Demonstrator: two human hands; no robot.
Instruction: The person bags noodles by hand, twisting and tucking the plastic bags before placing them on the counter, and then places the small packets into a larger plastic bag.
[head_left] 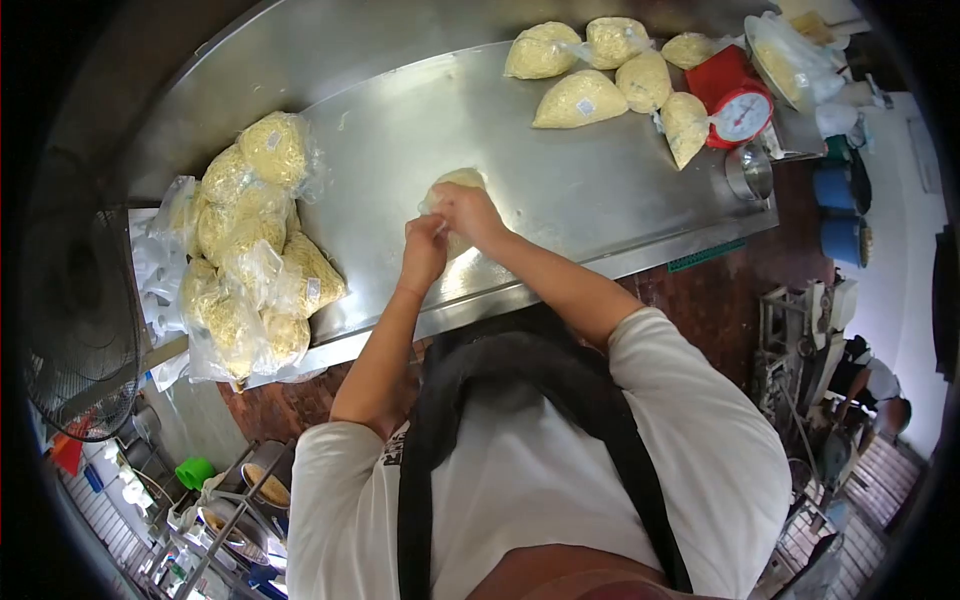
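Near the middle of the steel table, both hands are close together at a clear plastic bag with pale yellow contents. My left hand is closed, its fingers pinching the bag's plastic. Just to its right, my right hand is closed over the bag and hides part of it. The bag lies on the metal, partly beneath my hands. Whether its neck is tied cannot be seen.
Several filled bags are piled at the left. More tied bags lie at the back right, beside a red dial scale and a metal bowl. A fan stands far left. Another person is at the far right.
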